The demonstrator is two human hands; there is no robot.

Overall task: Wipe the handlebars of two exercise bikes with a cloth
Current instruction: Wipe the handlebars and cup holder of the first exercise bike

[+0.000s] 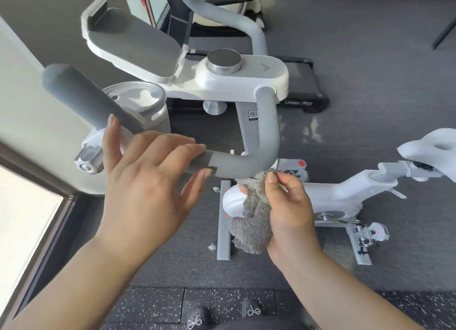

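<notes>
A white exercise bike stands before me, its grey padded handlebar [267,132] curving from the console down and left to a dark foam end [81,92]. My left hand [148,179] lies over the near section of the bar with fingers spread and straight, thumb on the far side. My right hand [288,206] grips a bunched grey cloth [254,221] just below the bar's bend, not touching the bar. The bike's frame [340,194] and white saddle [429,147] show at right.
A tablet holder [133,45] and a round silver knob [224,59] sit on the console. A clear cup holder [138,100] is under the bar. Behind stands a treadmill [301,82] and another grey handlebar [237,21]. A window [27,218] is at left.
</notes>
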